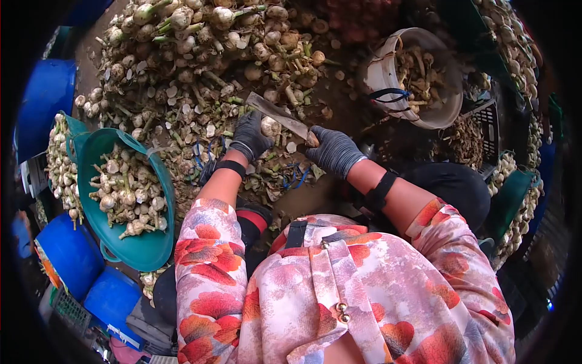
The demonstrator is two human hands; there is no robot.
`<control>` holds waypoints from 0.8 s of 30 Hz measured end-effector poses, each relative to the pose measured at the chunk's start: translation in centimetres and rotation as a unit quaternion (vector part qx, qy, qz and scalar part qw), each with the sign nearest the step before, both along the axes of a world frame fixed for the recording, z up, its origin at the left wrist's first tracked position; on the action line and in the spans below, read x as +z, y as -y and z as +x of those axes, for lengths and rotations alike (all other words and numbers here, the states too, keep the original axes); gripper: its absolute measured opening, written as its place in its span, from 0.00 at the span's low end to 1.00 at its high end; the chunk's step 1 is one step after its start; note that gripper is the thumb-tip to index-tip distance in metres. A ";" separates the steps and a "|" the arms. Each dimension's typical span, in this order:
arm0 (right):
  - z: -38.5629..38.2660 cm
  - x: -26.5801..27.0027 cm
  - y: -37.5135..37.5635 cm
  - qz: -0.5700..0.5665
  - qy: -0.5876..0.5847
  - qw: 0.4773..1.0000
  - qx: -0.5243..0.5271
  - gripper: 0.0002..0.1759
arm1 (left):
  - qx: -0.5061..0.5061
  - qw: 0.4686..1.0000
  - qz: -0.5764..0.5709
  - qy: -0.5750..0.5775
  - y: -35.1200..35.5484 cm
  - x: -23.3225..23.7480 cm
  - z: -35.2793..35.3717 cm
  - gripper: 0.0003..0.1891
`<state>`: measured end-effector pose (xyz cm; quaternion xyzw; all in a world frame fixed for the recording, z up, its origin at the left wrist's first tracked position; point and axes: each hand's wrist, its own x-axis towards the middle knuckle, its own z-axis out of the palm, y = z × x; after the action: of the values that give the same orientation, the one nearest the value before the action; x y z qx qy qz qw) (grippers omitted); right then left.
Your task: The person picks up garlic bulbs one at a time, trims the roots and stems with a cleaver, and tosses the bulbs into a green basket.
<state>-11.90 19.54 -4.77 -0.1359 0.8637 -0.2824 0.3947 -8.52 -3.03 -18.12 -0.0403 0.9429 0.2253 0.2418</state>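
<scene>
My left hand (pixel 251 137), in a dark grey glove, is closed on a pale garlic bulb (pixel 271 126) above the litter of trimmings. In my right hand (pixel 336 151), also gloved, is the wooden handle of a knife (pixel 280 116). Its broad, dull blade points up and left, passing across the top of the bulb. Just beyond both hands lies a large heap of garlic bulbs (pixel 182 42), many with cut green stems. Cut stems and peelings (pixel 200 136) cover the ground around my left hand.
To the left stands a green tub (pixel 91 209) with trimmed garlic, near several blue containers (pixel 63 249). A white bucket (pixel 382 76) holding pale stem pieces is at the upper right, near a black crate (pixel 490 124). More garlic (pixel 515 54) lines the right edge.
</scene>
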 end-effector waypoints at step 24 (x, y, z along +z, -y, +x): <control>3.2 2.7 -0.1 -0.018 -0.181 0.961 0.210 0.14 | 0.135 0.910 0.277 -0.277 -3.2 11.9 9.0 0.26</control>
<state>-8.67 19.64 -2.04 -0.3698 0.8677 -0.1794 0.2795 0.45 0.13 -6.21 -0.0343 0.8571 0.5104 -0.0603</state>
